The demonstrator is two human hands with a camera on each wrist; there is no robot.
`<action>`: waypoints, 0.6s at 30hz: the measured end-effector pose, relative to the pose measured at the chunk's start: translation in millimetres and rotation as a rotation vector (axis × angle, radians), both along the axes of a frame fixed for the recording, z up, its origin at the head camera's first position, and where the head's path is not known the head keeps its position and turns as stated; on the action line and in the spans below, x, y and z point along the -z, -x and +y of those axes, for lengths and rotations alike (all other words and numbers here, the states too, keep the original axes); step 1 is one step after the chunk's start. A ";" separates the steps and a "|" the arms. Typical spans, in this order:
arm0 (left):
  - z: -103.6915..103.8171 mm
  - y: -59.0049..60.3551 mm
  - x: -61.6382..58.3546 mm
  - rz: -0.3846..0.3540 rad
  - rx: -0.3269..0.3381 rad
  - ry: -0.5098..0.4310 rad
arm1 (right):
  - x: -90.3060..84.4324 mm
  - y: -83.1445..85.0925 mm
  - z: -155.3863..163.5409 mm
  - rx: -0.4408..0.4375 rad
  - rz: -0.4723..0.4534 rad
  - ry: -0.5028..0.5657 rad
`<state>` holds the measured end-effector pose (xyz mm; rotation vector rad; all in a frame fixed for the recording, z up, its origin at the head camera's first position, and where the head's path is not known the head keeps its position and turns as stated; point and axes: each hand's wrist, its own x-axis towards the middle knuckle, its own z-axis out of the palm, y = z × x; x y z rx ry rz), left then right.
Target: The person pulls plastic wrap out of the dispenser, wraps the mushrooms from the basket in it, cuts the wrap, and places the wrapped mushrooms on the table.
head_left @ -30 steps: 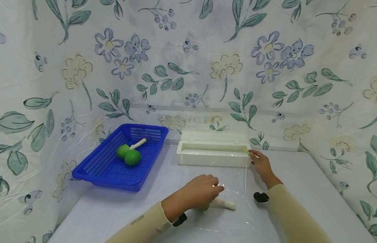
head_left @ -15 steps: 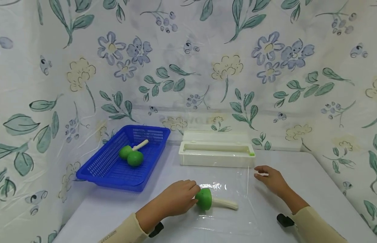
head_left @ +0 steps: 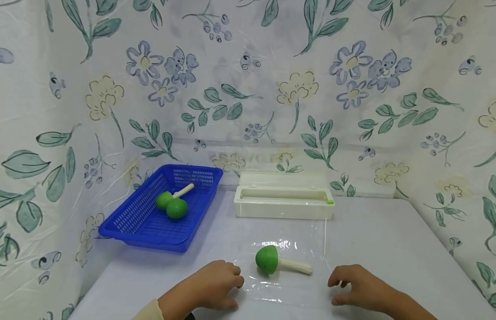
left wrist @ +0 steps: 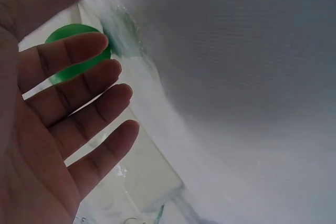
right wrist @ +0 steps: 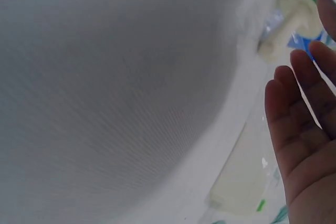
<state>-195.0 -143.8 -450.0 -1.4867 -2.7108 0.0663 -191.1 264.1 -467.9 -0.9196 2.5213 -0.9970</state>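
Observation:
A toy mushroom [head_left: 268,260] with a green cap and a cream stem lies on its side on a sheet of clear film [head_left: 296,289] spread on the white table. My left hand [head_left: 234,284] rests at the film's left edge, just left of the cap, and holds nothing. My right hand [head_left: 337,286] rests at the film's right edge, right of the stem, also holding nothing. In the left wrist view my left hand [left wrist: 79,108] has straight, spread fingers with the green cap [left wrist: 73,31] behind them. In the right wrist view my right hand [right wrist: 302,119] also has straight fingers.
A white film dispenser box [head_left: 284,202] stands open behind the sheet. A blue mesh basket [head_left: 124,226] at the back left holds two more green mushrooms [head_left: 177,208]. Flowered cloth walls the table on the far side and both flanks.
My right hand left the dispenser's right end and drew back to the near edge. My left hand let go of the mushroom and pulled back too; the mushroom now lies uncovered.

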 end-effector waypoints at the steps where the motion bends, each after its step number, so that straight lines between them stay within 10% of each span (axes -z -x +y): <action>1: -1.1 -0.9 1.0 0.001 0.002 -0.001 | 2.1 -3.0 -0.8 -0.044 0.037 -0.008; 7: -6.0 -4.0 10.1 0.062 0.058 -0.045 | 15.8 -13.5 0.4 -0.241 0.343 -0.052; 18: -7.8 -8.7 14.0 0.091 0.030 -0.058 | 24.8 -18.2 -3.7 -0.232 0.553 -0.026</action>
